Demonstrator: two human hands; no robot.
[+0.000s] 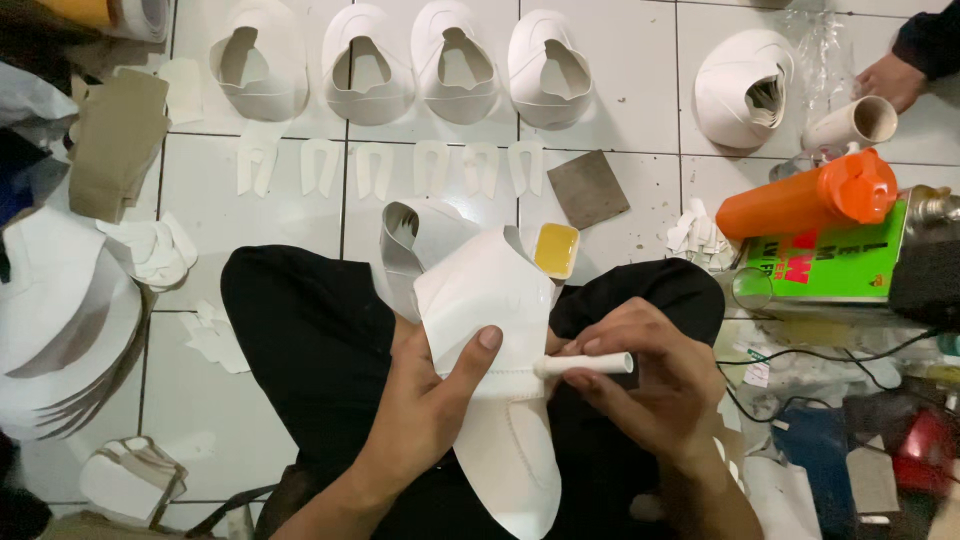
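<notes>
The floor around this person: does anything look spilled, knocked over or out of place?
Mostly orderly: white cut pieces lie in neat rows on the tiles. The orange bottle lies on its side across a green tin, though nothing seems spilled. Small white scraps are scattered beside it. A dark square piece sits askew.

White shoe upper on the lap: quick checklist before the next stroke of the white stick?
1. Left hand pins the white shoe upper, thumb on its face: ok.
2. Right hand grips the white stick in its fingers: ok.
3. Stick tip meets the upper at the stitched seam: ok.
4. Small yellow tray sits just beyond the upper, apart from both hands: ok.
5. What is on the stick tip: cannot tell.
6. Another person's hand at the far right is apart from the work: ok.
</notes>
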